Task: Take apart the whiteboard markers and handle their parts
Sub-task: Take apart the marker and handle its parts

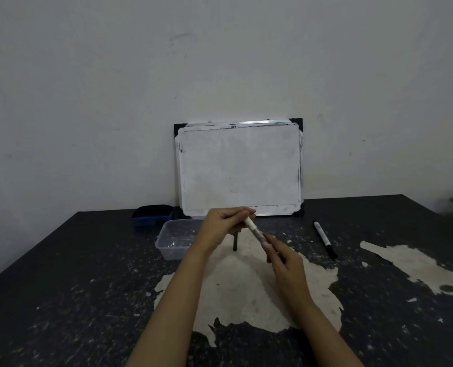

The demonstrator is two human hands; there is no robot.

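I see left hand [224, 223] and right hand [281, 256] both clamped on one marker [254, 230], held above bench [87, 287]. Second marker [324, 239] lies right, near whiteboard [238, 168].

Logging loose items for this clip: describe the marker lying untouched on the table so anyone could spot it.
Start at the whiteboard leaning against the wall. Right of its lower right corner, the marker lies on the dark table. Unlike the one in the hands, it lies apart and whole, white-barrelled with black ends.
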